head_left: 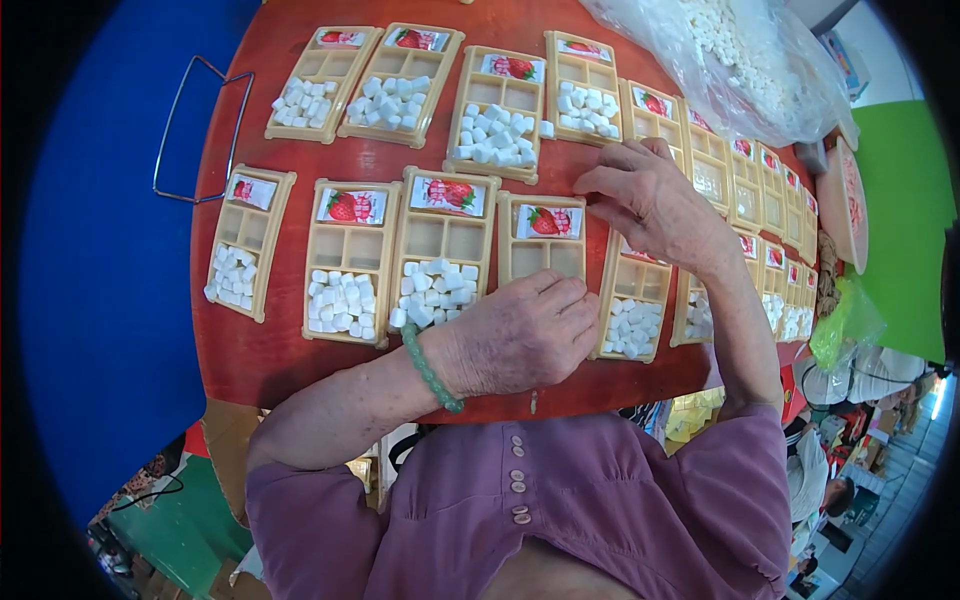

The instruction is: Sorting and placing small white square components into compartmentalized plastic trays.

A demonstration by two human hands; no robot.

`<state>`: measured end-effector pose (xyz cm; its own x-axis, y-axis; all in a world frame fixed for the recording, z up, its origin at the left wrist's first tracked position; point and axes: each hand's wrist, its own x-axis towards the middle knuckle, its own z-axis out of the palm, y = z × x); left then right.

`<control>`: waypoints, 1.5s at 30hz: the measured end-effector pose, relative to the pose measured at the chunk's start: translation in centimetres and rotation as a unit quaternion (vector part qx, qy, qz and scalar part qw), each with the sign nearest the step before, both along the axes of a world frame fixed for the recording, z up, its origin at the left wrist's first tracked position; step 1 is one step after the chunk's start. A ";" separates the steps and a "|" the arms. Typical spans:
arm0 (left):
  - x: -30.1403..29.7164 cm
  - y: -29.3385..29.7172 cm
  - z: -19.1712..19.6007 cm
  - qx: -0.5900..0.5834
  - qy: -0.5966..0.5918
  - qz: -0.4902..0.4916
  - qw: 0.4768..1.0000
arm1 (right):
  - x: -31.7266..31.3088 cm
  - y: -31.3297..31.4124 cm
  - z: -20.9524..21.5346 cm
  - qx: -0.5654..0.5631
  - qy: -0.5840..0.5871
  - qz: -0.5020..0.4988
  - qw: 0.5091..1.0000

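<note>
Head view: the left hand [525, 335] covers the near compartment of a beige rectangular plastic tray [546, 262], positioned toward the near edge of the red counter [262, 368]. The right hand [655, 205] is bent at the tray's far right corner. Either grip's state cannot be determined. White cubes [340, 303] occupy adjacent trays [350, 250].

Four cream trays [516, 97] lie in a far row from eleven to one o'clock and five in a near row from half past nine to three, bearing nine strawberry packets [549, 222] and eight heaps of white pieces [341, 303]. Further trays, between one and three, overlap too tightly to count surely. I count two hands [525, 335], one bracelet [428, 375], one wire frame [175, 123] at ten and one plastic bag [775, 115] toward half past one.
</note>
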<state>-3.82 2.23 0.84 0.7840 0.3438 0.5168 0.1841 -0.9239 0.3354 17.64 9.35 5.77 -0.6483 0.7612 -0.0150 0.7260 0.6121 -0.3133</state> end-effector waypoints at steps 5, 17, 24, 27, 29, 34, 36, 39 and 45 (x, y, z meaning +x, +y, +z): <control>0.0 0.0 0.0 0.000 -0.004 -0.002 1.000 | 0.1 0.2 -0.2 -0.020 0.009 0.002 1.000; 0.0 -0.1 -0.1 0.000 0.007 -0.004 1.000 | 0.0 0.0 -0.3 -0.033 0.022 -0.018 0.999; 0.1 0.1 0.1 0.001 0.003 -0.007 1.000 | 0.1 0.4 -0.9 -0.031 0.032 0.000 0.999; 0.1 0.1 0.1 -0.003 0.011 -0.004 1.000 | 0.3 0.3 -0.9 -0.021 0.030 0.003 0.999; 0.2 0.0 -0.1 0.002 -0.002 0.000 1.000 | 0.1 0.5 -0.4 -0.017 0.029 0.005 0.999; 0.1 -0.1 -0.1 0.004 0.002 -0.003 1.000 | -1.4 2.5 -0.3 0.133 0.072 -0.026 0.988; 0.1 -0.1 -0.1 0.008 -0.004 0.003 1.000 | -2.4 3.5 -0.8 0.163 0.062 -0.026 0.984; 0.0 -0.2 0.0 -0.004 -0.003 0.002 1.000 | -3.1 4.3 -1.2 0.176 0.039 -0.025 0.983; 0.1 -0.3 -0.3 0.008 0.012 -0.006 1.000 | -2.6 4.6 -1.7 0.154 0.020 -0.011 0.988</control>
